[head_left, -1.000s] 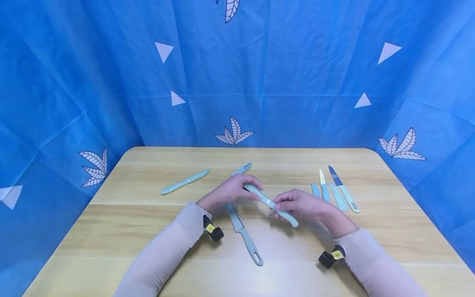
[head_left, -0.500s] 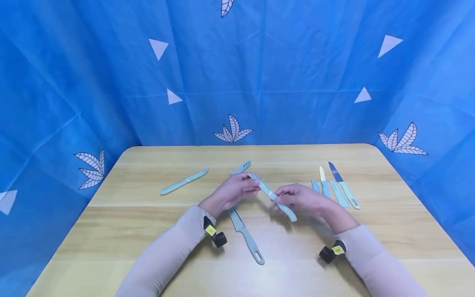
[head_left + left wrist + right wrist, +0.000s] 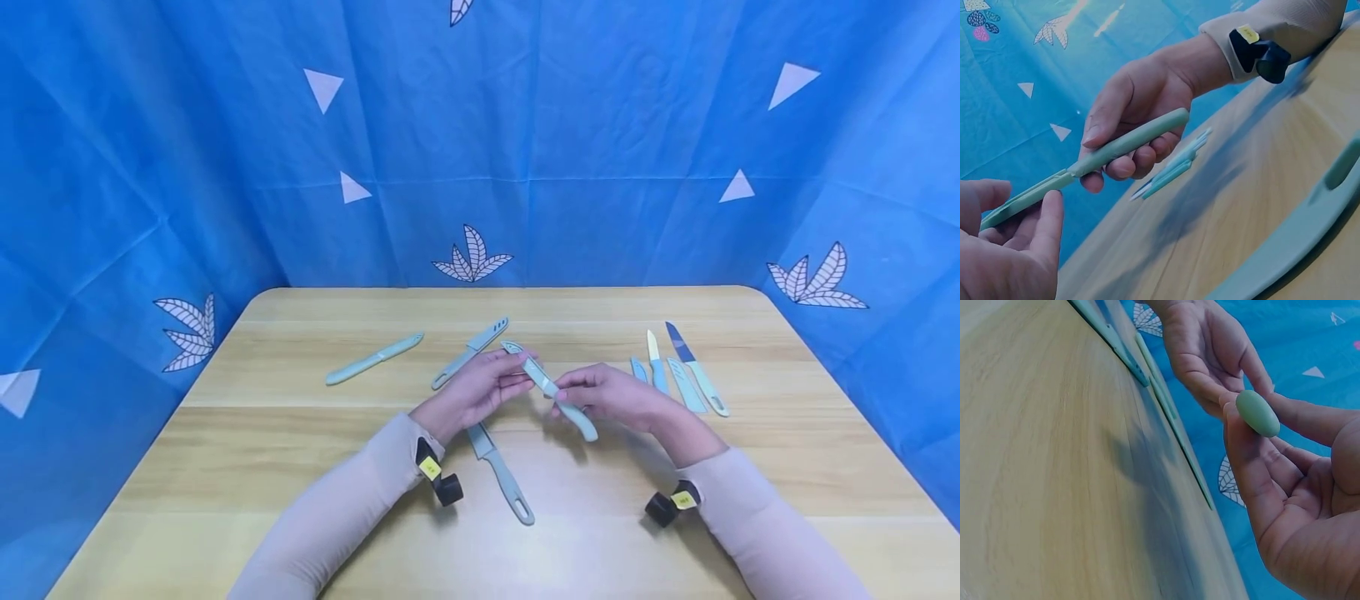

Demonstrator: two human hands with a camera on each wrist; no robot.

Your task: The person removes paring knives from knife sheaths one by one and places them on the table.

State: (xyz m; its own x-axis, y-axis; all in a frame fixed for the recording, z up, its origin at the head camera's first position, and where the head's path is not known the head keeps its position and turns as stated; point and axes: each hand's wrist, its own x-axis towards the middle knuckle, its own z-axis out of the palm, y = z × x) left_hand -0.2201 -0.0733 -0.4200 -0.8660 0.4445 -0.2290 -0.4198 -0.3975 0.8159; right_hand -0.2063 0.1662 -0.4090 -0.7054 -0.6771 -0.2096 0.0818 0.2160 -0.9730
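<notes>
Both hands hold a pale green sheathed knife point(image 3: 579, 422) above the table, its handle slanting toward the front right. My left hand point(image 3: 483, 387) holds the sheath point(image 3: 542, 379) between thumb and fingers, with the sheath's tip showing past them. At the handle, near where it meets the sheath, my right hand point(image 3: 611, 402) pinches the knife. In the right wrist view the handle's rounded end point(image 3: 1258, 414) faces the camera. Beneath the left forearm's side lies another sheathed knife point(image 3: 506, 483), partly hidden by the left hand.
On the wooden table point(image 3: 225, 467), a sheathed knife point(image 3: 375, 358) lies at the left and another point(image 3: 472, 352) behind my left hand. To the right lie a small bare knife point(image 3: 657, 367), a larger bare knife point(image 3: 697, 371) and two loose sheaths point(image 3: 686, 385). A blue curtain point(image 3: 600, 150) surrounds the back.
My left hand has turned and shifted its hold along the sheath, so the tip now shows. The right hand keeps its pinch. More of the knife behind the left hand is visible.
</notes>
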